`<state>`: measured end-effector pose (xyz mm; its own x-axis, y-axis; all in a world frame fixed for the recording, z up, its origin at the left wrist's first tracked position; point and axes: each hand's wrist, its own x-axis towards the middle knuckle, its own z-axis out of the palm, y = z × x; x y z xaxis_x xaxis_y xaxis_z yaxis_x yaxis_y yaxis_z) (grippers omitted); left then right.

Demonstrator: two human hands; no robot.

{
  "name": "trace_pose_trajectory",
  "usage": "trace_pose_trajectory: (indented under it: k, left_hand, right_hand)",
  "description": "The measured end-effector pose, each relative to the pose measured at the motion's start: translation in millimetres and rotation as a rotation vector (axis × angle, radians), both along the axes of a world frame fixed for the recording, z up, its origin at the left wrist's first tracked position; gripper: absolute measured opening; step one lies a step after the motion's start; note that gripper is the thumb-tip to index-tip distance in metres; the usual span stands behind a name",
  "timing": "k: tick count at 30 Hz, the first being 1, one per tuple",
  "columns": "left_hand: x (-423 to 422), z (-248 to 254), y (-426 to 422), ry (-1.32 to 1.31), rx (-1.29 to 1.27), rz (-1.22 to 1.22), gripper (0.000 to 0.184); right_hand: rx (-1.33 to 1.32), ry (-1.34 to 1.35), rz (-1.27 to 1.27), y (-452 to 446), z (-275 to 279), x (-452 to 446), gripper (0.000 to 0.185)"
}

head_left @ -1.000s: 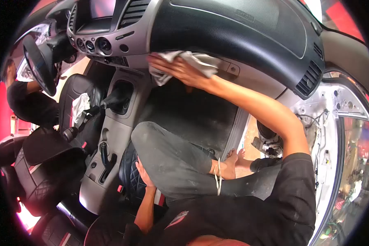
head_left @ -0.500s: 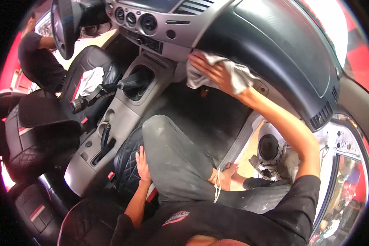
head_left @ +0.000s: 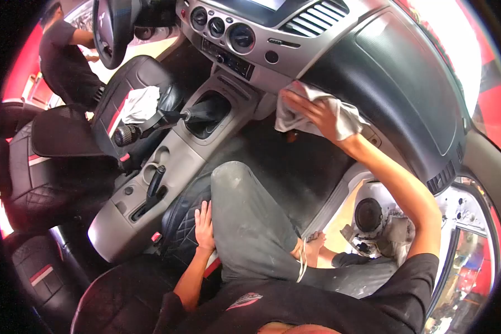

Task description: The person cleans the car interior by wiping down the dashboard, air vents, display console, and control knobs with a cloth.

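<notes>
My right hand (head_left: 322, 116) lies over a crumpled light grey cloth (head_left: 348, 119) and presses it against the lower edge of the black passenger-side dashboard (head_left: 392, 72). Some of its fingers are partly covered by a fold of the cloth. Beside my bent knee, my left hand (head_left: 204, 228) rests on the black quilted seat (head_left: 178, 228) with its fingers stretched out, holding nothing.
Left of me are the centre console (head_left: 167, 158) with handbrake (head_left: 156, 181) and gear lever (head_left: 200, 111). A white cloth (head_left: 141, 104) and a black handled tool lie on the driver's seat. A person (head_left: 67, 55) stands beyond the steering wheel (head_left: 110, 33). A stripped door with a speaker (head_left: 368, 215) stands right.
The view has shifted, so the console and dashboard appear farther right and more of the other person shows. My right hand stays on the cloth at the dashboard's lower edge; my left hand remains on the seat.
</notes>
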<state>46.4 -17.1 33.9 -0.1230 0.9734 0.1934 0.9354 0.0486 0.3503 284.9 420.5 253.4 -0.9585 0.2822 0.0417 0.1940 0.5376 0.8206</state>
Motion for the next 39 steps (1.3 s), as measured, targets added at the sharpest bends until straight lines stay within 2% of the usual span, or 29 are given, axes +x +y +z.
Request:
trace_pose_trajectory:
  k: [2,4,5,9,10,11,13,14,16,17,18,20,22,23,24,25,26,28,30,32,33,36,39]
  left_hand:
    - [2,-1,-1,-0.005,-0.019,0.006,0.056]
    - [2,3,1,-0.020,-0.008,0.005,0.056]
    - [2,3,1,-0.020,-0.012,0.004,0.056]
    - [0,2,1,-0.032,0.000,0.009,0.055]
    - [1,2,1,-0.042,0.009,0.009,0.054]
    - [2,3,2,-0.058,0.025,0.009,0.054]
    - [2,4,1,-0.095,0.053,0.011,0.052]
    - [1,1,0,-0.075,0.041,0.010,0.051]
    - [0,3,2,-0.058,0.050,0.003,0.051]
    - [0,3,0,-0.056,0.048,-0.001,0.051]
    - [0,-2,-1,-0.052,0.061,-0.004,0.051]
    - [0,-2,1,-0.065,0.057,-0.004,0.050]
    - [1,6,1,-0.078,0.055,-0.001,0.049]
    - [1,6,2,-0.070,0.045,-0.006,0.050]
    - [1,6,2,-0.062,0.035,-0.005,0.050]
    - [2,8,3,-0.052,0.029,0.002,0.050]
    - [2,9,4,-0.017,0.017,-0.008,0.051]
    - [0,7,3,-0.041,0.020,-0.011,0.048]
    - [-1,16,-1,-0.077,0.044,-0.005,0.042]
    - [0,19,0,-0.095,0.069,-0.008,0.033]
    - [0,30,2,-0.109,0.079,-0.013,0.035]
    - [-1,22,2,-0.044,0.028,-0.011,0.045]
    - [-1,27,2,-0.032,-0.003,-0.004,0.054]
  right_hand:
    - [-0.326,0.028,-0.007,1,6,3,0.078]
    - [0.102,-0.008,0.079,2,-9,-17,0.074]
    - [0.300,-0.066,0.163,7,-21,-30,0.077]
    - [0.827,-0.364,0.221,23,-91,-64,0.037]
    - [0.679,-0.349,0.174,27,-105,-72,0.033]
    - [0.365,-0.280,0.098,29,-118,-76,0.029]
    - [-0.434,-0.020,-0.095,41,-142,-82,0.021]
    - [-0.720,0.130,-0.180,46,-160,-73,0.018]
    - [-1.043,0.394,-0.303,51,-175,-34,0.010]
    - [-0.940,0.475,-0.271,46,-183,9,0.020]
    - [-1.304,0.645,-0.496,23,-151,32,0.020]
    - [-1.603,0.663,-0.786,1,-77,58,0.029]
    - [-1.490,0.352,-0.868,-2,-35,74,0.049]
    - [-1.292,0.180,-0.705,-7,-27,78,0.056]
    - [-0.831,-0.084,-0.431,-15,-23,81,0.063]
    - [0.064,-0.434,-0.130,-25,-28,81,0.070]
    - [0.407,-0.480,-0.030,-23,-32,74,0.078]
    - [0.086,-0.209,-0.027,-26,8,27,0.080]
    - [-0.089,-0.020,-0.030,-21,14,-12,0.088]
    - [-0.016,-0.032,-0.070,-20,4,-21,0.096]
    - [0.092,-0.175,-0.115,-26,19,-18,0.095]
    - [0.004,-0.074,-0.111,-22,-4,20,0.083]
    - [-0.138,0.128,-0.025,-26,1,36,0.078]
